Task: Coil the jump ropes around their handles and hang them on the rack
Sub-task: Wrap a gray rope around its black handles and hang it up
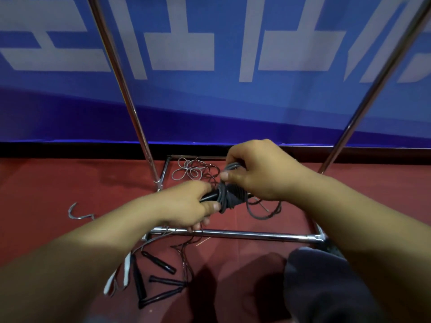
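Observation:
My left hand (186,206) grips the black handles (210,196) of a jump rope, with dark rope wound around them in a thick coil (229,197). My right hand (258,171) pinches the rope just above the coil, and a loose dark loop (263,214) hangs below it. More ropes lie on the red floor: several black handles (158,264) and white handles (127,268) near my left forearm, and tangled grey rope (189,171) behind my hands. The chrome rack (251,235) stands around this spot, its bottom bar just under my hands.
Two slanted chrome poles (126,89) (373,89) of the rack rise left and right. A metal S-hook (79,214) lies on the floor at the left. A blue banner (210,54) with white characters backs the rack. My dark-clothed knee (326,276) is lower right.

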Tool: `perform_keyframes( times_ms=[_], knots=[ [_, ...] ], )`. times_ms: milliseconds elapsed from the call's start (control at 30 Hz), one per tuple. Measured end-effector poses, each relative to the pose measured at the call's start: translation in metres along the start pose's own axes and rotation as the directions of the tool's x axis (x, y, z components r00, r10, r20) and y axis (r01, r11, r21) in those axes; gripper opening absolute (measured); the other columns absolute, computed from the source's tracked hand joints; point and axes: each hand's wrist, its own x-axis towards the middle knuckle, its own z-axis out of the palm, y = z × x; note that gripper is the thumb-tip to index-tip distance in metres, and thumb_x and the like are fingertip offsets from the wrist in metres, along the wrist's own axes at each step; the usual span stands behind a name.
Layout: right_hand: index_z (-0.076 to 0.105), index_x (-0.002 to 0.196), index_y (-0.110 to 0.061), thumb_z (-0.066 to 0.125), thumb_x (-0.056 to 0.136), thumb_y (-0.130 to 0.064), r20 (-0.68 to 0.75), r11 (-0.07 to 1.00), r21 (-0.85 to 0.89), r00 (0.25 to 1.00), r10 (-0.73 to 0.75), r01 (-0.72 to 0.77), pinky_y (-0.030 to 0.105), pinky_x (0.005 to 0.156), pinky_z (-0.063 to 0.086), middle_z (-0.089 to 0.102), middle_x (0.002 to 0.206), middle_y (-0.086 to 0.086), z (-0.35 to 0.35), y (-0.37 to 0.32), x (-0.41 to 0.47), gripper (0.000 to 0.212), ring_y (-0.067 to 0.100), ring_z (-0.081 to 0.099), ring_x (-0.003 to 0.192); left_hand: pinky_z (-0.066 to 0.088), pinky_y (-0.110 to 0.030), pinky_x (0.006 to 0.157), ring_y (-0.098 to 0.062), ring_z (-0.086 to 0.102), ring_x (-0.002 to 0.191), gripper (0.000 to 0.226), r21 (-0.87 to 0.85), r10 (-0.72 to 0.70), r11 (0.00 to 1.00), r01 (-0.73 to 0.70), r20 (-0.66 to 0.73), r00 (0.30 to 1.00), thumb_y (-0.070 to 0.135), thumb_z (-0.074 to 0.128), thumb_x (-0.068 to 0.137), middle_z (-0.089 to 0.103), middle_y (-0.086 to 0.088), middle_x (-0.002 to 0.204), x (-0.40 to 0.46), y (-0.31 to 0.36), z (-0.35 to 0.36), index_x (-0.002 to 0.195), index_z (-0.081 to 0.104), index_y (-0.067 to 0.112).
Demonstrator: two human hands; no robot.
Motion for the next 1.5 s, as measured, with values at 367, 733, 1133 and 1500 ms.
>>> perform_keyframes(
  times_ms=[367,733,1133,1500],
  knots=[
    [0.069,0.083,-0.024,0.076,0.069,-0.066,-0.097,0.999,-0.001,0.994,0.052,-0.052,0.036,0.065,0.053,0.062,0.068,-0.007,0.007,0.022,0.008,0.045,0.014,0.059,0.069,0.045,-0.023,0.062,-0.001,0.059,0.062,0.008,0.260,0.146,0.954,-0.146,0.018,0.989,0.029,0.060,0.099,0.068,0.005,0.077,-0.018,0.012,-0.006,0.093,0.057,0.024],
    [0.073,0.076,-0.015,0.078,0.054,-0.062,-0.037,0.949,0.293,0.991,0.131,-0.115,0.011,0.047,0.036,0.057,0.048,-0.013,-0.015,0.037,0.011,0.053,-0.001,0.046,0.044,0.037,-0.026,0.059,-0.004,0.047,0.058,0.004,0.272,0.366,0.907,-0.321,-0.136,0.921,0.029,0.061,0.098,0.053,0.012,0.065,-0.035,0.022,-0.009,0.096,0.059,0.026],
    [0.066,0.080,-0.008,0.075,0.086,-0.010,-0.025,0.851,0.522,0.996,0.088,-0.062,0.025,0.057,0.047,0.069,0.064,0.001,-0.005,0.043,0.014,0.011,0.005,0.058,0.055,0.050,-0.031,0.056,-0.015,0.051,0.049,0.018,-0.549,0.234,0.719,-0.426,-0.387,0.892,0.020,0.050,0.102,0.058,0.002,0.064,-0.025,0.030,0.000,0.113,0.063,0.012],
    [0.066,0.077,-0.022,0.075,0.086,-0.043,0.056,0.959,0.269,0.995,0.079,-0.091,0.019,0.056,0.044,0.061,0.054,-0.016,0.003,0.023,0.011,0.024,-0.004,0.052,0.049,0.044,-0.023,0.044,-0.015,0.057,0.044,0.022,-0.510,-0.022,0.822,-0.253,-0.473,0.881,0.025,0.047,0.105,0.063,0.000,0.063,-0.015,0.021,-0.008,0.089,0.058,0.015]
  ],
)
